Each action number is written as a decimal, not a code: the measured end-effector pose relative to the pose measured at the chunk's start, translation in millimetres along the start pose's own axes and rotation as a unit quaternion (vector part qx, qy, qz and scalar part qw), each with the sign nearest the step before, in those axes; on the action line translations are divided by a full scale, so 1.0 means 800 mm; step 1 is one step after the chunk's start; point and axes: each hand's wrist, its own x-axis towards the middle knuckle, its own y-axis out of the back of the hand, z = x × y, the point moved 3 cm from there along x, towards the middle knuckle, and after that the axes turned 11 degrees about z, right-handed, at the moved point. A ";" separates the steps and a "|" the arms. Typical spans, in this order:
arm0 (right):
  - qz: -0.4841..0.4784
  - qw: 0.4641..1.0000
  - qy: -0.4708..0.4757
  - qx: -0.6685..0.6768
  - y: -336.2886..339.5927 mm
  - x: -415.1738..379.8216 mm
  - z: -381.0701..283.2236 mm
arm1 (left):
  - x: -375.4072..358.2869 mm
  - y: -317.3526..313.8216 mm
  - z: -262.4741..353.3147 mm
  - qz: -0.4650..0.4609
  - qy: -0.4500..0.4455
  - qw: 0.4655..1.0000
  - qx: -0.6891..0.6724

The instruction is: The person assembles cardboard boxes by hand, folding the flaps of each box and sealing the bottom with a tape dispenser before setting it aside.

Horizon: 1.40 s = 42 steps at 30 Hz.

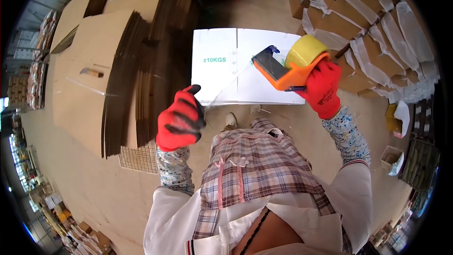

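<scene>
My right hand (323, 89) grips the orange tape dispenser (289, 66) above the white box (222, 61) on the floor. My left hand (180, 120) is closed, pinching the clear tape strip (229, 82) stretched between my 2 hands. Stacked flat cardboard (108, 75) stands just left.

1. Tape dispenser (288, 68): orange plastic body with a dark blue-black front end. It is held raised in the air, tilted, its front end pointing left and slightly up, above a white flattened carton on the floor.
2. Tape roll (306, 49): yellowish, mounted at the dispenser's rear upper end, its round face turned up and to the right.
3. Tape strip (231, 84): clear and thin, drawn out taut from the dispenser's front end, running diagonally down and left. Its far end is pinched in a gloved hand. The strip's surface detail cannot be made out.
</scene>
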 end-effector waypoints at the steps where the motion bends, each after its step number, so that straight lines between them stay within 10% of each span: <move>1: -0.004 1.000 -0.006 -0.005 -0.008 -0.006 0.008 | -0.004 0.001 -0.026 0.068 0.060 0.996 0.012; 8: -0.084 0.988 -0.112 0.059 -0.111 -0.076 0.103 | -0.060 0.027 -0.271 0.403 0.267 0.867 0.120; 11: -0.127 0.955 -0.268 -0.022 -0.179 -0.156 0.196 | -0.108 0.040 -0.322 0.208 0.296 0.794 0.488; 13: -0.103 0.831 -0.540 0.088 -0.226 -0.245 0.268 | -0.160 0.087 -0.334 0.278 0.329 0.750 0.503; 16: -0.110 0.804 -0.576 -0.095 -0.294 -0.414 0.331 | -0.202 0.187 -0.327 0.169 0.376 0.510 0.755; 18: -0.102 0.649 -0.747 0.099 -0.314 -0.464 0.323 | -0.203 0.233 -0.329 0.153 0.412 0.421 0.793; 20: -0.114 0.644 -0.746 0.128 -0.361 -0.494 0.293 | -0.252 0.322 -0.372 0.192 0.453 0.573 0.656; 23: -0.136 0.694 -0.706 0.038 -0.369 -0.455 0.244 | -0.220 0.268 -0.396 0.281 0.602 0.549 0.507; 25: -0.159 0.672 -0.722 0.055 -0.346 -0.462 0.232 | -0.235 0.258 -0.388 0.168 0.583 0.465 0.645; 31: -0.297 0.660 -0.675 0.145 -0.241 -0.380 0.339 | -0.068 0.166 -0.208 0.284 0.536 0.648 0.461; 33: -0.300 0.716 -0.584 0.238 -0.201 -0.346 0.388 | 0.000 0.148 -0.154 0.258 0.413 0.751 0.445; 35: -0.317 0.630 -0.634 0.319 -0.157 -0.239 0.379 | 0.052 0.130 -0.108 0.223 0.271 0.839 0.416; 36: -0.317 0.731 -0.495 0.347 -0.173 -0.238 0.386 | 0.077 0.116 -0.121 0.315 0.269 0.803 0.427; 38: -0.455 0.704 -0.496 0.226 -0.150 -0.125 0.330 | 0.087 0.168 -0.182 0.500 0.211 0.809 0.226; 42: -0.387 0.791 -0.372 0.292 -0.111 0.013 0.254 | 0.165 0.167 -0.240 0.407 0.138 0.873 0.230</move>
